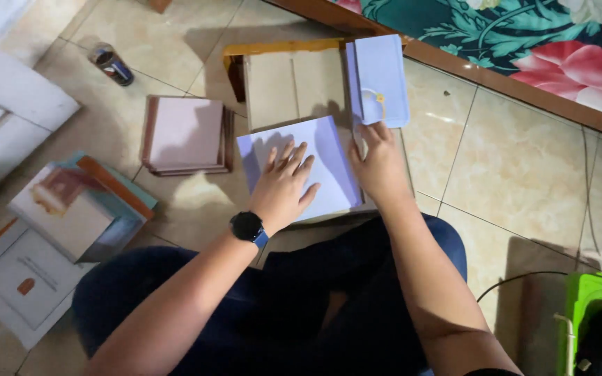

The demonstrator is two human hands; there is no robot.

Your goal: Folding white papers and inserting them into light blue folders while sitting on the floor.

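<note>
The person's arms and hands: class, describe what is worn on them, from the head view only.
Both forearms are bare, with no sleeves reaching them. The left hand has a wristwatch above it: a round black face on a blue strap. The right hand shows no watch, ring or glove in this view. Dark blue trousers cover the legs below the arms.
</note>
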